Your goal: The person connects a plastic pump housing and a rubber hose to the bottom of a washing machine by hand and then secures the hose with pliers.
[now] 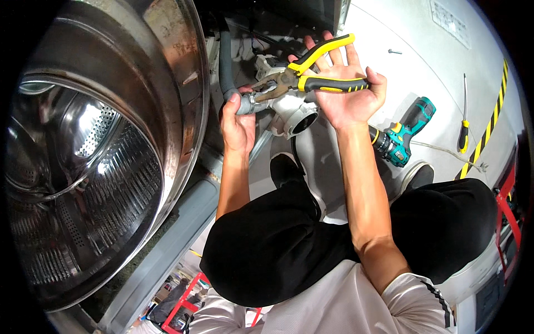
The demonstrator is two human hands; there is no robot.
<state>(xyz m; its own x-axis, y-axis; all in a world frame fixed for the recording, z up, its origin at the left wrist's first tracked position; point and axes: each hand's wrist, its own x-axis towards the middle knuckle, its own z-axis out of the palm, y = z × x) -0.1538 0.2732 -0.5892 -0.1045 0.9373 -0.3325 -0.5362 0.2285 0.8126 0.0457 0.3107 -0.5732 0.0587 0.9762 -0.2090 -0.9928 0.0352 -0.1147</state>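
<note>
My left hand (239,129) is closed around the end of a grey corrugated hose (226,72), thumb on the near side, most fingers hidden behind. The hose end meets a white plastic pump housing (293,114) with a dark round opening. Combination pliers (328,83) with yellow and black handles have their jaws at a metal hose clamp (257,103) on that joint. My right hand (351,100) holds the pliers loosely, palm up. One handle lies across the palm by the thumb; the other crosses the outstretched fingers, and the handles are spread wide.
A large steel washing machine drum (186,111) fills the left side, beside a grey cabinet edge (161,245). On the floor to the right lie a teal cordless drill (403,133), a screwdriver (464,133) and a bolt (394,52). Yellow-black tape (492,117) runs farther right.
</note>
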